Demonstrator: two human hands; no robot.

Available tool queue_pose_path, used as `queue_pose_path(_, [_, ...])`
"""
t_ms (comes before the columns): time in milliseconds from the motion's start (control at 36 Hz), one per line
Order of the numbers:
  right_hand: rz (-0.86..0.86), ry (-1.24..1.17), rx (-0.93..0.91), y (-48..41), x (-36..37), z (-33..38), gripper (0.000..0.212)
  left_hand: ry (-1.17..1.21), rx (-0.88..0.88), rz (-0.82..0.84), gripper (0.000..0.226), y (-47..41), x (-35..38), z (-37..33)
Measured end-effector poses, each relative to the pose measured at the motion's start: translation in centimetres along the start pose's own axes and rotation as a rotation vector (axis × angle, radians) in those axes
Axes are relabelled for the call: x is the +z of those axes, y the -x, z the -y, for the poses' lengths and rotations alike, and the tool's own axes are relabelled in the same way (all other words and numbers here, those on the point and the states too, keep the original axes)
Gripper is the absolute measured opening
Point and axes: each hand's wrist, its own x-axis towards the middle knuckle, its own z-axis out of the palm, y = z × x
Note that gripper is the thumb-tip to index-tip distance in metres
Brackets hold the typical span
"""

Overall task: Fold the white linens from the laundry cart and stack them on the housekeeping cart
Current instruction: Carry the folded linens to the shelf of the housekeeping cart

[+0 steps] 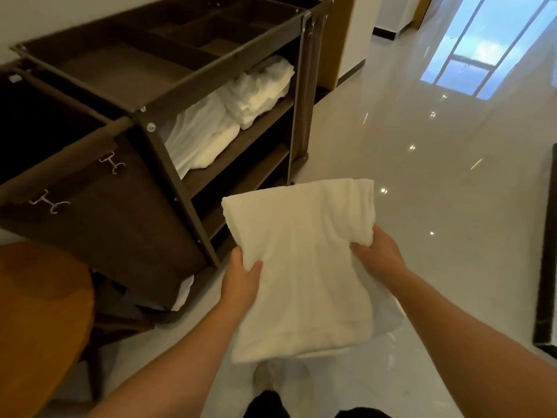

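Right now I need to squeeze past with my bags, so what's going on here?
A person is holding a folded white towel in front of them, left hand gripping its left edge and right hand bunching its right edge. It is over the shiny floor, not yet on the brown cart beside them. Two piles of white linens already lie in the cart, and a brown laundry bag hangs at its end.
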Motion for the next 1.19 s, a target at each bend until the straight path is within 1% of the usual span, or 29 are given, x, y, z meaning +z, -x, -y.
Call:
queue_pose_path(111, [0.067, 0.022, -0.011, -4.8, -0.2, -0.4, 0.046, -0.014, -0.025, -0.044, 0.027, -2.5, 2.1, -0.7])
queue_pose_path(194, [0.127, 0.052, -0.042, -8.8, -0.4, -0.8, 0.049, 0.000, -0.081, -0.087, 0.027, -4.4, 3.8, -1.4])
queue_pose_path(306, [0.206, 0.059, -0.071, -14.8, -0.7, -1.9, 0.053, -0.001, -0.139, -0.173, 0.033, -6.5, 6.9, -2.6])
queue_pose_path(417, [0.321, 0.073, -0.131, -20.9, -1.7, -2.3, 0.053, 0.027, -0.200, -0.274, 0.029, -8.2, 10.3, -4.0])
queue_pose_path(528, [0.404, 0.102, -0.169, -26.6, -2.2, -1.9, 0.052, 0.091, -0.252, -0.344, 0.032, -10.3, 13.1, -5.3])
queue_pose_path(639, [0.472, 0.144, -0.182, -31.0, -1.3, -0.5, 0.054, 0.078, -0.301, -0.414, 0.041, -12.7, 14.6, -5.9])
queue_pose_path(806, [0.543, 0.210, -0.234, -37.7, 4.0, 2.4, 0.054, 0.067, -0.393, -0.485, 0.043, -19.3, 14.5, -2.9])
queue_pose_path(917, [0.581, 0.209, -0.259, -42.0, 9.2, 3.4, 0.055, 0.072, -0.418, -0.518, 0.051, -24.0, 14.0, -0.2])
queue_pose_path(1028, [0.598, 0.224, -0.302, -46.2, 14.7, 4.1, 0.052, 0.061, -0.440, -0.578, 0.046, -28.5, 13.5, 2.7])
queue_pose_path(1111, [0.622, 0.232, -0.362, -49.7, 19.2, 4.7, 0.050, 0.050, -0.422, -0.636, 0.038, -32.1, 13.0, 5.2])
queue_pose_path(1194, [0.660, 0.235, -0.415, -53.0, 23.3, 5.2, 0.045, 0.011, -0.423, -0.686, 0.035, -35.6, 12.7, 7.7])
